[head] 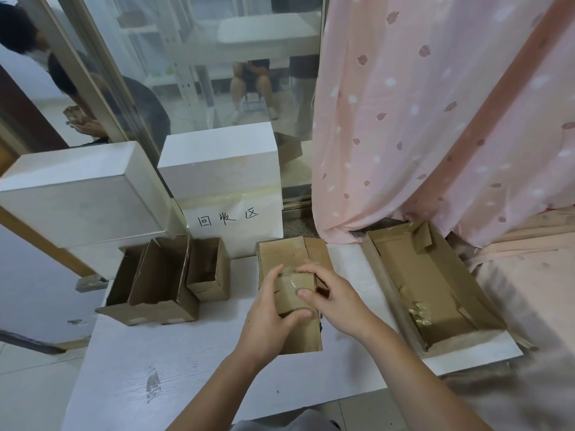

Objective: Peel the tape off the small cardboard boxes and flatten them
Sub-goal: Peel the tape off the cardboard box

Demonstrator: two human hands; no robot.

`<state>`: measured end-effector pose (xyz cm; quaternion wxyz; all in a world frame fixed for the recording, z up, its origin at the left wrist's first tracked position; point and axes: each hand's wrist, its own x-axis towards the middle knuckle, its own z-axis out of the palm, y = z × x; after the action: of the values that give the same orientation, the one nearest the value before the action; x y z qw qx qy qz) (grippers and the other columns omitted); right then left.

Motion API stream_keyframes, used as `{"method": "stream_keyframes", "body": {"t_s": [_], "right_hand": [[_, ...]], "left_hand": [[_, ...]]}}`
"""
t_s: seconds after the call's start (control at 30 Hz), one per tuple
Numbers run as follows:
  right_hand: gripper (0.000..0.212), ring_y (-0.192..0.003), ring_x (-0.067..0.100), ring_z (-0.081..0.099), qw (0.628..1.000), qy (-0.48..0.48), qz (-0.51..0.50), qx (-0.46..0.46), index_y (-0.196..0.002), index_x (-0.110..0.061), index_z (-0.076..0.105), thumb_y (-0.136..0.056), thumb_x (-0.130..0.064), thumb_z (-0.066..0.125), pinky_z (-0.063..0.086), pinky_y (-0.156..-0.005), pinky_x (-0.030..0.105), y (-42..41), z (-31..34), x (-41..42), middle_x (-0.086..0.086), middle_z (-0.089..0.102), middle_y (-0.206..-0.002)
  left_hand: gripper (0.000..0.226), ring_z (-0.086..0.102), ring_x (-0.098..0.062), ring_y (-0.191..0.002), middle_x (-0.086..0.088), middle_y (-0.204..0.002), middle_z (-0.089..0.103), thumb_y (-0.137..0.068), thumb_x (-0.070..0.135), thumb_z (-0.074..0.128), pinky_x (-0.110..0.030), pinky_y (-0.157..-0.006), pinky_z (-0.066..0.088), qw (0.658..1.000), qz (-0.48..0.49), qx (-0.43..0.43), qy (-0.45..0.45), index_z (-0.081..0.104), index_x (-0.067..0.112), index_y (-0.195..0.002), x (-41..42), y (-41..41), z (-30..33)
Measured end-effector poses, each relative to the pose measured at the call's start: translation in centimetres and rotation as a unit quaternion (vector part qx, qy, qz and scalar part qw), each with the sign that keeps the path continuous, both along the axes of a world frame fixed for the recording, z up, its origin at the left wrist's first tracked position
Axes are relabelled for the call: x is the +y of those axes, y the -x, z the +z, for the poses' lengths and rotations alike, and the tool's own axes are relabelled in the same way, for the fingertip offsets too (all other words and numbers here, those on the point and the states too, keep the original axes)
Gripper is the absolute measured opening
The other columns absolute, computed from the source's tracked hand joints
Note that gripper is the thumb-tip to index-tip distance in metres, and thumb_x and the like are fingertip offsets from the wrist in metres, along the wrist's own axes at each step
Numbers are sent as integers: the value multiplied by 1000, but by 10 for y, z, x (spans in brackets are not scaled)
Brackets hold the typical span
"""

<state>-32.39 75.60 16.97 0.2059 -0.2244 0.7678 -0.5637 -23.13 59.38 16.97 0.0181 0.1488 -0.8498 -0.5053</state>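
Note:
A small cardboard box (294,293) with shiny clear tape across its top is held above the white table (186,362). My left hand (269,318) grips its left side and front, thumb curled under the near edge. My right hand (334,301) holds its right side, fingers over the taped top and thumb on the front face. Beneath the box lies a flattened piece of cardboard (291,253).
Three open small boxes (161,284) stand at the table's left. A larger open cardboard tray (432,293) holding a wad of tape (420,312) sits right. White boxes (224,169), one with a handwritten label, stand behind. A pink curtain (435,119) hangs right.

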Motion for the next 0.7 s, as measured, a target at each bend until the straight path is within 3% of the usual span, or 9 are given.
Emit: {"method": "stream_keyframes", "body": {"t_s": [0.07,0.17,0.23,0.33,0.47,0.6,0.7], "right_hand": [[50,-134,-3,46,1000,-12,5,26,-125,-46,60,-82,-35,84,46,-108,35,1,1,-1,-23,47,-147],[55,-129,-2,50,996,-40,2,76,-129,-41,61,-80,-36,86,45,-104,26,2,2,-1,-25,54,-137],[50,-128,-3,51,995,-49,-7,90,-125,-47,62,-81,-36,84,43,-103,23,3,2,0,-26,57,-133],[47,-119,3,58,995,-52,-19,85,-118,-54,63,-80,-38,85,53,-93,28,5,1,3,-28,61,-125],[38,-112,2,62,992,-63,-48,97,-118,-43,67,-83,-45,80,52,-95,31,6,-3,7,-24,66,-118],[27,-90,4,65,989,-82,-69,97,-114,-41,69,-88,-44,76,54,-83,36,8,0,7,-17,71,-106],[31,-96,2,63,989,-103,-51,96,-117,-47,64,-87,-54,70,53,-88,34,10,4,6,-19,68,-110]], "left_hand": [[93,48,7,-127,36,-140,45,-79,42,84,-25,-102,46,1000,6,0,23,16,81,-128,1,1,1],[92,42,24,-115,41,-133,42,-83,37,84,-8,-86,40,998,-12,5,57,13,81,-122,4,3,2],[88,45,15,-110,34,-138,44,-82,39,84,-10,-86,39,998,-19,8,66,20,70,-134,6,4,5],[90,47,3,-113,24,-146,46,-81,42,85,-20,-87,40,997,-20,0,71,26,51,-148,8,7,6],[90,48,0,-115,22,-154,42,-80,46,85,-22,-87,38,995,-36,-6,89,26,52,-147,7,13,9],[89,52,-7,-126,23,-148,46,-80,49,85,-24,-88,39,993,-41,-15,107,29,47,-150,7,18,12],[90,53,-9,-122,24,-139,48,-81,49,84,-24,-86,38,993,-39,-22,109,30,43,-151,6,20,13]]}}
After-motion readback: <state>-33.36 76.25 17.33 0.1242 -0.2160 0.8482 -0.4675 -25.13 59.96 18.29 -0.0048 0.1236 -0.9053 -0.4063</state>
